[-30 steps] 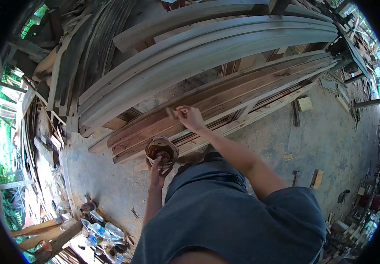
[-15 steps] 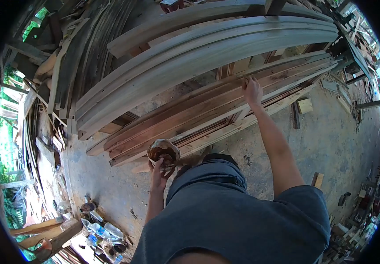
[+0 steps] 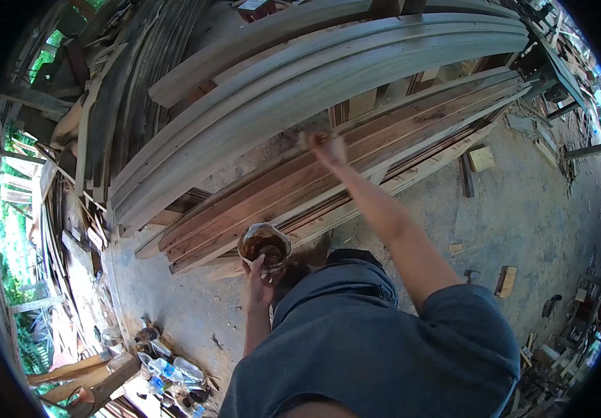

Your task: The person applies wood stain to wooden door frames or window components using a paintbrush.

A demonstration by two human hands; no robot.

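The left hand is curled around a small round container of dark reddish-brown liquid, gripping it from below with the fingers wrapped up its side, and holds it in the air just off the near edge of a stack of long reddish-brown wooden planks. The right hand reaches out at the end of a straight bare arm and lies over the top face of that stack, about midway along its length; it is motion-blurred, its fingers look drawn together around something small and dark, but what it pinches cannot be made out. The stained planks lie flat, side by side and in layers, running from the lower left to the upper right, and their near edge overhangs a grey concrete floor. Just behind them, and higher, rests a pile of long pale grey-green curved timber boards, bowed upward and running the same way. Small pale wooden offcuts lie on the floor beyond the right end of the stack, well apart from both hands. Near the lower left corner of the floor stands a cluster of clear plastic bottles. The person's dark blue-grey shirt fills the bottom of the view.
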